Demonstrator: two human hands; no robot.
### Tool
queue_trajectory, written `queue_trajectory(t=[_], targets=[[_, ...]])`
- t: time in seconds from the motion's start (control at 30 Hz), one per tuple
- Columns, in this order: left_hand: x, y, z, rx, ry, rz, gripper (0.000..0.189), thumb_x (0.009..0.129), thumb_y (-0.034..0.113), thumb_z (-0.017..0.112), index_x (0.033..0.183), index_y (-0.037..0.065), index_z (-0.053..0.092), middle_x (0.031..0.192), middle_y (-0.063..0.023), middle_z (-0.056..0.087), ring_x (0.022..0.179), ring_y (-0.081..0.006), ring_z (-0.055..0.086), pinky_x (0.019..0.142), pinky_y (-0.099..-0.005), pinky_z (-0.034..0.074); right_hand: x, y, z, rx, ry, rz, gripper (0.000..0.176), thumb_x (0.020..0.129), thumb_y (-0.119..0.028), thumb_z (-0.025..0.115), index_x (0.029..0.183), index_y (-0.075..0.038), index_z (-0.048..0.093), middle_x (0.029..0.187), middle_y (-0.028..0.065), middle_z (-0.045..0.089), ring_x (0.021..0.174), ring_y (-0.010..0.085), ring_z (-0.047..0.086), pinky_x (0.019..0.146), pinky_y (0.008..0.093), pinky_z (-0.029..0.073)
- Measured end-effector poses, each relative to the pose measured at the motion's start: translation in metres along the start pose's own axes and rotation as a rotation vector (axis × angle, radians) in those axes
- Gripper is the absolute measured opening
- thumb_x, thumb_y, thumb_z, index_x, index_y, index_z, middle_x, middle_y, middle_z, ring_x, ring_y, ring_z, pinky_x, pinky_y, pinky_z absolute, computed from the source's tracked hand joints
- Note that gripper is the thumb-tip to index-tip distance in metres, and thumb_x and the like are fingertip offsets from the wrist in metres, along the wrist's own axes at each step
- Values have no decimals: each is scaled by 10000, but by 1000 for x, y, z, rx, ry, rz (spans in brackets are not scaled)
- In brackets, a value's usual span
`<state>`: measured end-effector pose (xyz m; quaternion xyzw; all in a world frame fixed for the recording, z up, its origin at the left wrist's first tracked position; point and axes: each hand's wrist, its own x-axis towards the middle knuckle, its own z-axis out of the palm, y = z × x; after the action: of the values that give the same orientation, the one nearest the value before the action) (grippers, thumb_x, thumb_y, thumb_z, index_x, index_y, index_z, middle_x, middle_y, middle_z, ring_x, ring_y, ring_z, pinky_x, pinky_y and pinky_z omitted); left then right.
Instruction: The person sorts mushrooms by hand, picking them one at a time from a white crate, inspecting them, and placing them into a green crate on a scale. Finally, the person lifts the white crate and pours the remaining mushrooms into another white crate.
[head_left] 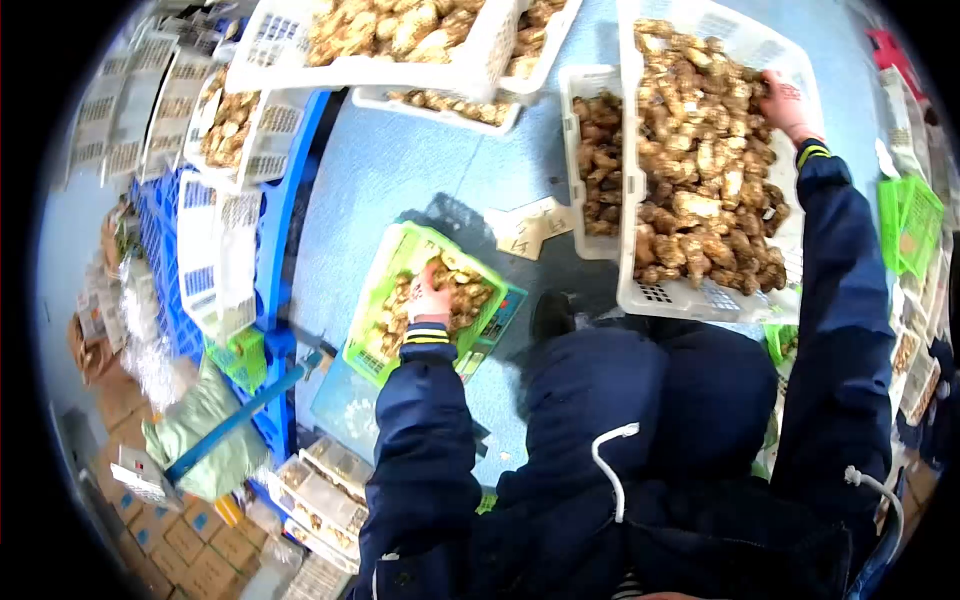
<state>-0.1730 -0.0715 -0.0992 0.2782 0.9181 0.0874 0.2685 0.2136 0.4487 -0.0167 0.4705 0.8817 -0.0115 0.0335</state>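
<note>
My left hand is over the brown, knobbly pieces in a green basket, its fingertips down among them. Whether it grips a piece is hidden. The green basket rests on a scale on the blue floor. At the upper right, my right hand reaches into a large white crate heaped with the same brown pieces. It touches the pieces at the crate's right side, and its fingertips are partly hidden.
Paper cards lie on the floor between basket and crate. More filled white crates stand at the top. Blue pallets, a white crate and a blue pole are at left. A green basket is at far right.
</note>
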Motion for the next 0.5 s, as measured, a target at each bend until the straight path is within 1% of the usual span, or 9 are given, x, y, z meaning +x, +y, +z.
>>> queue_trajectory(t=[0.1, 0.13, 0.2, 0.27, 0.33, 0.37, 0.4, 0.47, 0.5], targets=[[2, -18, 6, -87, -3, 87, 440, 689, 186, 633, 1107, 93, 533, 1053, -129, 565, 1048, -285, 483, 899, -365, 381, -15, -19, -8, 433, 11, 179, 445, 823, -364, 525, 1158, -75, 473, 1082, 165, 569, 933, 273, 578, 795, 357, 443], [-3, -14, 3, -238, -30, 81, 406, 689, 212, 636, 1067, 90, 554, 1014, -122, 578, 1032, -283, 484, 884, -369, 385, -41, -53, -46, 621, 50, 267, 404, 840, -312, 534, 1142, -45, 496, 1026, 151, 592, 895, 255, 589, 758, 349, 458], [-8, -15, 1, 81, 34, 101, 326, 666, 187, 667, 963, 82, 581, 923, -110, 590, 942, -277, 513, 828, -368, 407, -68, -65, -61, 1379, -47, 368, 321, 852, -226, 543, 1090, -11, 525, 961, 139, 599, 900, 231, 583, 770, 338, 476], [-7, -37, 12, 38, 124, 188, 303, 641, 160, 694, 909, 77, 581, 861, -104, 586, 842, -272, 531, 776, -359, 424, -84, -60, -47, 1914, -129, 248, 335, 889, -211, 493, 1157, -15, 449, 1006, 90, 553, 872, 160, 568, 724, 282, 489], [-7, -59, 24, -82, 124, 131, 321, 645, 136, 701, 932, 66, 574, 893, -115, 591, 829, -272, 549, 768, -345, 434, -110, -87, -73, 2239, -165, 228, 359, 895, -221, 479, 1179, -11, 412, 1089, 137, 515, 970, 223, 551, 790, 328, 498], [-13, -52, 18, -259, 52, -4, 293, 701, 96, 668, 967, 45, 555, 930, -110, 592, 839, -236, 554, 770, -314, 434, -123, -96, -82, 2282, -167, 208, 396, 893, -232, 479, 1216, -28, 376, 1084, 160, 510, 979, 261, 543, 824, 336, 498], [-13, -62, 27, -463, 82, 28, 297, 747, 65, 633, 1027, 42, 538, 913, -71, 599, 821, -144, 548, 711, -254, 443, -130, -93, -82, 2321, -312, 83, 446, 877, -212, 510, 1257, -43, 350, 1107, 165, 498, 989, 264, 536, 834, 321, 485], [-29, -55, 31, -1044, 195, 32, 286, 778, 68, 616, 1046, 22, 526, 849, -31, 582, 743, -145, 534, 686, -255, 442, -147, -108, -98, 1925, -218, -103, 422, 899, -159, 455, 1290, -70, 326, 1142, 125, 504, 1015, 247, 533, 848, 343, 474], [-35, -50, 27, -1168, 170, -102, 248, 804, 59, 592, 1040, 25, 522, 796, 2, 559, 683, -124, 516, 643, -242, 451, -160, -116, -112, 2220, -356, -25, 520, 871, -109, 482, 1341, -87, 259, 1139, 106, 508, 1007, 227, 535, 875, 337, 448]])
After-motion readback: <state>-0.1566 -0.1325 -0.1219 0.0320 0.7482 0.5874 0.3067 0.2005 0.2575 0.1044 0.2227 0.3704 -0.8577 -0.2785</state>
